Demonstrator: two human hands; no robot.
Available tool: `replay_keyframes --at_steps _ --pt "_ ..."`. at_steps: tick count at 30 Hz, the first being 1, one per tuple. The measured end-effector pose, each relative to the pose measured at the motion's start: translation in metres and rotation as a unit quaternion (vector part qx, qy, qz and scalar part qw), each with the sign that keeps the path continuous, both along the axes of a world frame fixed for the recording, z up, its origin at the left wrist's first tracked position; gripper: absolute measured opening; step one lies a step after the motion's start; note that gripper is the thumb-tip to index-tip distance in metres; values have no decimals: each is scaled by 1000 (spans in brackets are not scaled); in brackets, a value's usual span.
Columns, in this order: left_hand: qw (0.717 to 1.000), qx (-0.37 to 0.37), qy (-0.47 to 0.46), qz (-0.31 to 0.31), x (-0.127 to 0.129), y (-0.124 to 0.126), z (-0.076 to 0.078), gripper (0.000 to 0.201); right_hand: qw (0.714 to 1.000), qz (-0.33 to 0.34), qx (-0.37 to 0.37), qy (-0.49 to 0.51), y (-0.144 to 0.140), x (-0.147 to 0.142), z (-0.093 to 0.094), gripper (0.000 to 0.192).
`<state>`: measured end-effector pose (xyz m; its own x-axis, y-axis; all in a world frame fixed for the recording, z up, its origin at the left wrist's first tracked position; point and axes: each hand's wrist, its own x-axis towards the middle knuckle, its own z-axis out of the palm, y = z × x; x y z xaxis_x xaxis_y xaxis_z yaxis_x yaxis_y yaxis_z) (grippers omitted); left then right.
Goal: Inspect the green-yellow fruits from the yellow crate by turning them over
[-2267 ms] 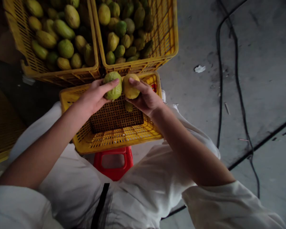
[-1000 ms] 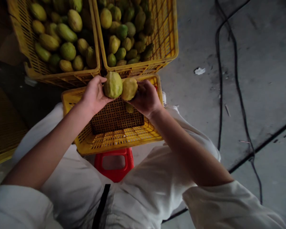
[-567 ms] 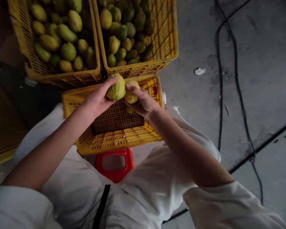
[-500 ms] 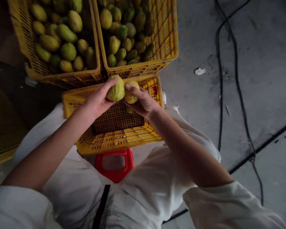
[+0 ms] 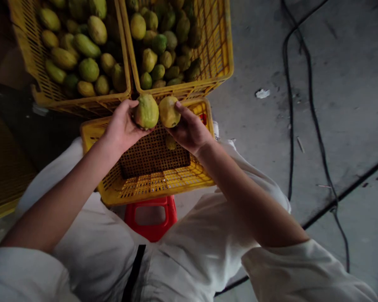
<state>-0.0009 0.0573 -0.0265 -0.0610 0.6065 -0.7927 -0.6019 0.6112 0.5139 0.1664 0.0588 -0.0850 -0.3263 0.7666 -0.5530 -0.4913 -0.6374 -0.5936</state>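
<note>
My left hand [image 5: 122,126] is closed around a ribbed, oval, green-yellow fruit [image 5: 146,111]. Close to its right, my right hand [image 5: 190,128] grips a smoother yellow fruit [image 5: 169,112] with a small dark spot at its lower end. Both fruits are held side by side above the far rim of a low yellow plastic crate [image 5: 154,193] between my knees. Down inside that crate lies a small yellowish fruit [image 5: 170,142], partly hidden by my right hand. The fingers under both held fruits are mostly out of sight.
Beyond my hands stand two yellow crates of mixed green and yellow fruit, a left crate [image 5: 82,102] and a right crate [image 5: 189,89]. A red plastic stool [image 5: 151,230] shows below the near crate. Black cables [image 5: 311,96] run over the grey floor at right.
Both hands have turned the fruits, so different sides face me. The left hand has shifted slightly left and the two fruits have moved up a little.
</note>
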Motion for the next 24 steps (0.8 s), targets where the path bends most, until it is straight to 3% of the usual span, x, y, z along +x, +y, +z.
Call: replay_keyframes --at_steps 5,10,18,21,24 --pt "999 19 28 -41 3 -2 -1 16 999 13 10 -34 -3 2 -2 25" --pt "997 37 44 -43 9 -2 2 12 1000 14 2 -27 -4 2 -3 35" --pt "996 -8 62 -57 9 -3 2 14 999 -17 -42 -12 0 -3 10 25" --pt "997 -22 52 -51 7 -2 2 23 999 -14 -42 4 2 0 9 26" --pt "998 -29 35 -32 5 -1 4 16 999 -16 -46 9 5 3 5 24"
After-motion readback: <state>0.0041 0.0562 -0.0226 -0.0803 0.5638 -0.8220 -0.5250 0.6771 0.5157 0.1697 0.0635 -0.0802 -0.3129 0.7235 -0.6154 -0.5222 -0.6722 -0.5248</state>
